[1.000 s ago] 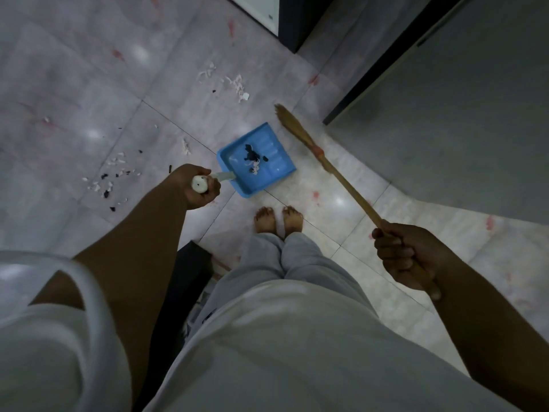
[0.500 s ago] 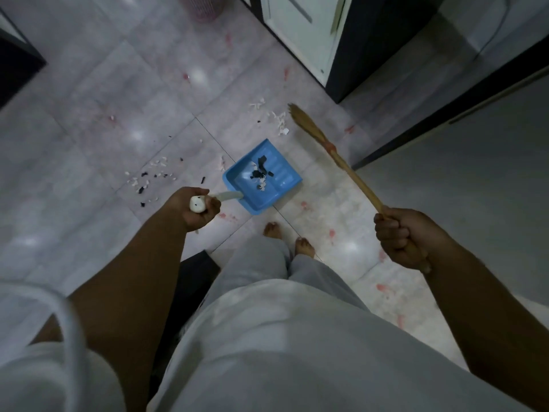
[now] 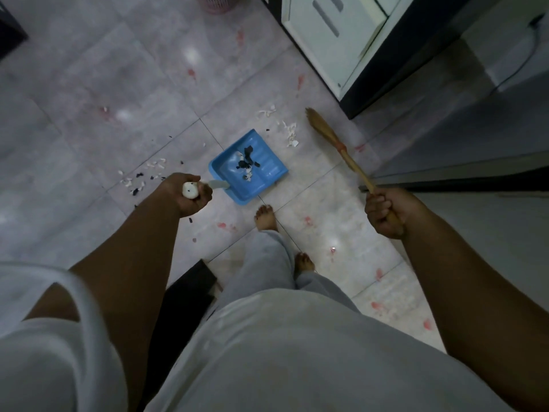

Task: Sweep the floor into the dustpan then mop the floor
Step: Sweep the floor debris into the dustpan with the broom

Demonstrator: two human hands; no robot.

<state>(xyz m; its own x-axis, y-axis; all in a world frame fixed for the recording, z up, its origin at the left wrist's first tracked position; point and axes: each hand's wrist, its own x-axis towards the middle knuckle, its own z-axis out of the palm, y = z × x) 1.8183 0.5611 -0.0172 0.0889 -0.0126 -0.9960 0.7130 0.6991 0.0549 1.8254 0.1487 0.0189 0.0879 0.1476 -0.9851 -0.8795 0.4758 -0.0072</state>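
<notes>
A blue dustpan (image 3: 264, 178) sits low over the grey tiled floor with black and white scraps inside it. My left hand (image 3: 187, 194) grips the white end of its long handle. My right hand (image 3: 384, 214) grips the wooden stick of a straw broom (image 3: 332, 135), whose bristle tip points up and left near the floor. White scraps (image 3: 288, 130) lie just beyond the dustpan's far edge, between it and the broom tip. A second scatter of white and black scraps (image 3: 142, 176) lies on the floor left of my left hand.
A white cabinet with a dark frame (image 3: 341, 46) stands at the upper right, and a dark door threshold (image 3: 457, 176) runs along the right. A pink basket (image 3: 217, 3) sits at the top edge. Red stains (image 3: 227, 226) dot the tiles. My bare feet (image 3: 266, 218) stand behind the dustpan.
The view has tilted up and I have stepped forward, one foot now ahead of the other. The dustpan and the broom have moved along with me toward the white scraps near the cabinet.
</notes>
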